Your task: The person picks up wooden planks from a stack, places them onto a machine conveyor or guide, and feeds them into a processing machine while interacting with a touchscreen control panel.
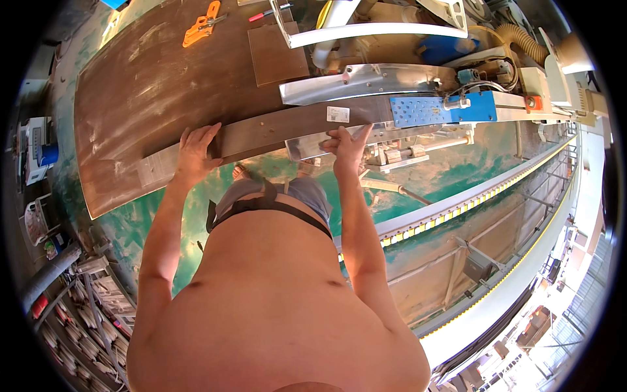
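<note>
A long, narrow brown strip of board (281,128) lies along the near side of the machine table, with a white label (337,114) on its top. My left hand (194,155) rests on the strip's left part, its fingers stretched forward and its thumb apart. At the strip's near edge, my right hand (349,149) has its fingers spread and their tips against the board. Ahead of the right hand is a blue perforated plate (418,112), which the strip's right end meets. A metal guard (366,81) stands along the strip's far side.
A large brown board (137,98) fills the table's left, bearing an orange tool (202,26), a red marker (261,14) and a smaller panel (277,53). A white frame (379,31) overhangs the back. A rail with yellow marks (457,212) runs to the right; stacked offcuts (78,340) lie lower left.
</note>
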A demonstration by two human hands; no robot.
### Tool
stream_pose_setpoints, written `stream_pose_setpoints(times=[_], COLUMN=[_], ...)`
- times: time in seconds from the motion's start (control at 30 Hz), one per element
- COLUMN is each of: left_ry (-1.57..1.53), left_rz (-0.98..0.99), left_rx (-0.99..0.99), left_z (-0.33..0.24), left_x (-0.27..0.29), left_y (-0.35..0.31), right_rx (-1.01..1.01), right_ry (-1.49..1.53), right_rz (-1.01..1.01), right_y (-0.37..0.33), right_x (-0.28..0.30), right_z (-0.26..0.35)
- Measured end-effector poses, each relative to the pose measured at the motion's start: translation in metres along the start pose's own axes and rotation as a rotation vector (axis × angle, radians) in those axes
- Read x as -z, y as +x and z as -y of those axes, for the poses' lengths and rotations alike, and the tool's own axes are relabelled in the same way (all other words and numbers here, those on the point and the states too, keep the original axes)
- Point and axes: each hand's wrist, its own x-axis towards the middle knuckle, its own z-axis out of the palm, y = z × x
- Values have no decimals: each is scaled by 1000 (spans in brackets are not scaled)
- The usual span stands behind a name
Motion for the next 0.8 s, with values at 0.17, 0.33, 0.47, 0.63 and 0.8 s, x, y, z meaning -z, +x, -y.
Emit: stream_pose_setpoints(times=[0.17, 0.33, 0.47, 0.63, 0.8], left_ry=[-46, -13, 56, 143, 90], left_rz=[-37, -71, 6, 77, 68], left_rx=[40, 93, 241, 415, 331], left_z=[0, 20, 72, 116, 145], left_x=[-4, 16, 34, 43, 45], left_y=[-10, -30, -75, -112, -125], right_rx=[-13, 17, 14, 27, -39], right_ry=[-96, -93, -56, -43, -53], right_rz=[-34, -47, -50, -47, -69], right_y=[2, 5, 6, 2, -1], right_x=[-4, 0, -4, -3, -5], right_z=[5, -1, -1, 4, 8])
